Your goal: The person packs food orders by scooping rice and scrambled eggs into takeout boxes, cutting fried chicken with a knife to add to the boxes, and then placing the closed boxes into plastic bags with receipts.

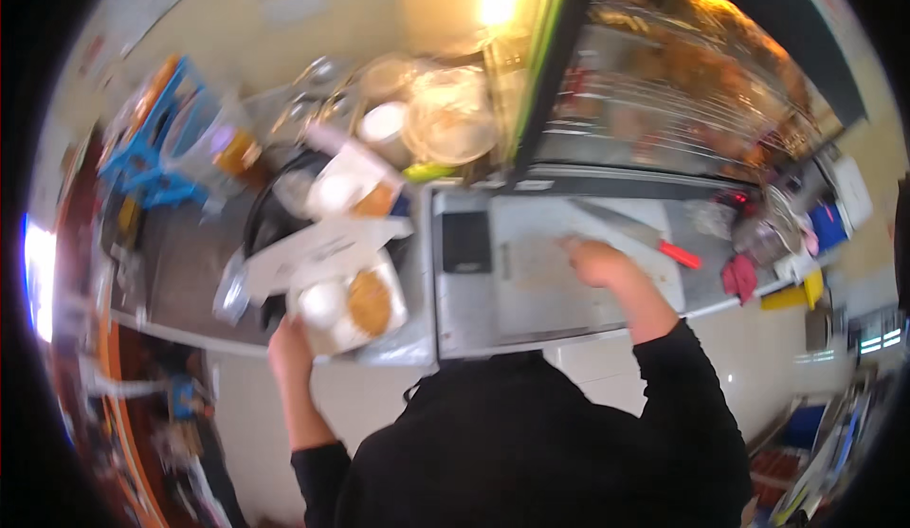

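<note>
My left hand [290,343] grips the near left edge of an open white takeaway box [398,297]. In the box lie a mound of white rice [323,305] and a browned, flat piece of food [370,303]. Its raised lid [320,254] bears writing. Behind it stands a second open box [323,165] with rice and browned food. My right hand [596,261] is over a pale cutting board [533,300], fingers partly curled and blurred; whether it touches the board or holds anything small cannot be told. Beyond it lies a cleaver with a red handle [680,254].
A glass display cabinet [640,101] with roasted meat stands behind the board. Covered round containers [451,119] and metal ladles [306,94] are at the back. At the left stands a blue plastic rack [153,165]; at the right, a pink cloth [739,278] by the counter's edge.
</note>
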`<state>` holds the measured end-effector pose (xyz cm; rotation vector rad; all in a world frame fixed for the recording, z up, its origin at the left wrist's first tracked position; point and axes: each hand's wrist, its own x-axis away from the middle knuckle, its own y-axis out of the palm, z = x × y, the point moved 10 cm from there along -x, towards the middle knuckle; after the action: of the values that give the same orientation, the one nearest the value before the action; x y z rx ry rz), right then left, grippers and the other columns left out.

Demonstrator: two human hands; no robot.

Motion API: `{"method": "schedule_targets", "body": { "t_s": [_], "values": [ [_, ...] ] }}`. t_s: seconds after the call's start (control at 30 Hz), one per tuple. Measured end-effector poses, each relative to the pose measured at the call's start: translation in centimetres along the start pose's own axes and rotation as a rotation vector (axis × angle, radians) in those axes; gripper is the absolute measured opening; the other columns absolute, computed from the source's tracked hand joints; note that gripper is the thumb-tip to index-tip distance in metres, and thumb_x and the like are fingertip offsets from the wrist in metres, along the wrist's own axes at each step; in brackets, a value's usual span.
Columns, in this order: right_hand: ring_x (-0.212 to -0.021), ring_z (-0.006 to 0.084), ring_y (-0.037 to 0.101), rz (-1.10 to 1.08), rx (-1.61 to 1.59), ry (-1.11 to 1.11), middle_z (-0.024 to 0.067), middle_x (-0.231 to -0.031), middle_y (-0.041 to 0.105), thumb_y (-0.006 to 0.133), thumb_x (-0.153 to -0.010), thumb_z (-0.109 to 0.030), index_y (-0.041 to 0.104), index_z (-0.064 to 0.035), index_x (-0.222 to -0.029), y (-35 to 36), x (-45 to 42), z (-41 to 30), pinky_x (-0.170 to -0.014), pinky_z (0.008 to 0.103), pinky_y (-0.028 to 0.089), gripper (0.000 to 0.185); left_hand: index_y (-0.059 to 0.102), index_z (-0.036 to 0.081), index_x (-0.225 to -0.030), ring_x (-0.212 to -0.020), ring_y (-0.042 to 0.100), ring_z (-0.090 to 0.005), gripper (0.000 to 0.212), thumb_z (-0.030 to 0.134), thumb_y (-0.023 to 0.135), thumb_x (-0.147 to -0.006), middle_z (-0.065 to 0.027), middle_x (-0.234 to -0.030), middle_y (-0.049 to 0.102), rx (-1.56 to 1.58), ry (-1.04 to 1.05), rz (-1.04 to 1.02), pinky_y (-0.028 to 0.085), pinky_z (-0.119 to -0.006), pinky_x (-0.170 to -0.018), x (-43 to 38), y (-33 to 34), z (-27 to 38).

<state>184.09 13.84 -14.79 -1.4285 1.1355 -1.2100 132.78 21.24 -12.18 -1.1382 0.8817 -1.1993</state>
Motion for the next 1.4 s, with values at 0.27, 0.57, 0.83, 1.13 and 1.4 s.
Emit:
{"method": "schedule_targets", "body": {
  "t_s": [0.27,0.57,0.83,1.13,1.4],
  "values": [
    [-0.096,0.0342,0.061,-0.181,-0.041,0.184,0.0148,-0.106,0.064,0.051,-0.078,-0.006,0.067,-0.0158,-0.104,-3.6,7.7,15.3,-0.081,0.0425,0.048,0.032,0.052,-0.015,-0.109,-0.095,0.056,-0.0459,0.044,0.024,0.046,-0.089,-0.0353,-0.103,0.056,0.524,-0.123,-0.027,0.043,-0.046,-0.085,2.9,4.9,-6.1],
    [-0.085,0.0362,0.063,0.618,0.217,0.689,0.0148,-0.103,0.059,0.054,-0.081,-0.008,0.042,-0.0264,-0.128,-24.6,17.3,35.8,-0.071,0.0455,0.050,0.052,0.044,-0.001,-0.126,-0.069,0.062,-0.0279,0.046,0.029,0.046,-0.091,-0.0171,-0.094,0.060,0.839,-0.267,0.040,0.050,-0.037,-0.038,8.5,5.9,-1.2],
    [-0.083,0.0370,0.065,0.523,0.249,0.963,0.0178,-0.093,0.065,0.049,-0.083,-0.005,0.036,-0.0293,-0.136,-22.6,21.0,42.5,-0.070,0.0469,0.050,0.060,0.040,-0.002,-0.131,-0.073,0.064,-0.0244,0.049,0.028,0.044,-0.093,-0.0162,-0.101,0.059,0.894,-0.539,0.086,0.054,-0.033,-0.041,17.6,5.1,1.2],
    [-0.087,0.0376,0.064,0.187,0.068,0.597,0.0207,-0.088,0.066,0.049,-0.088,-0.025,0.068,-0.0047,-0.093,-15.5,7.8,22.0,-0.076,0.0489,0.051,0.028,0.043,-0.002,-0.130,-0.074,0.064,-0.0228,0.048,0.029,0.044,-0.094,-0.0150,-0.096,0.061,0.861,-0.692,0.224,0.055,-0.033,-0.044,25.2,1.7,-8.7],
    [-0.085,0.0354,0.064,0.293,-0.683,0.066,0.0186,-0.086,0.066,0.048,-0.092,-0.038,0.061,-0.0076,-0.111,-7.8,-5.9,-16.0,-0.073,0.0430,0.049,0.038,0.052,-0.005,-0.116,-0.074,0.064,-0.0198,0.036,0.024,0.044,-0.096,-0.0141,-0.090,0.063,0.757,-0.714,0.324,0.054,-0.033,-0.052,31.6,-1.8,-27.1]
  ]
}}
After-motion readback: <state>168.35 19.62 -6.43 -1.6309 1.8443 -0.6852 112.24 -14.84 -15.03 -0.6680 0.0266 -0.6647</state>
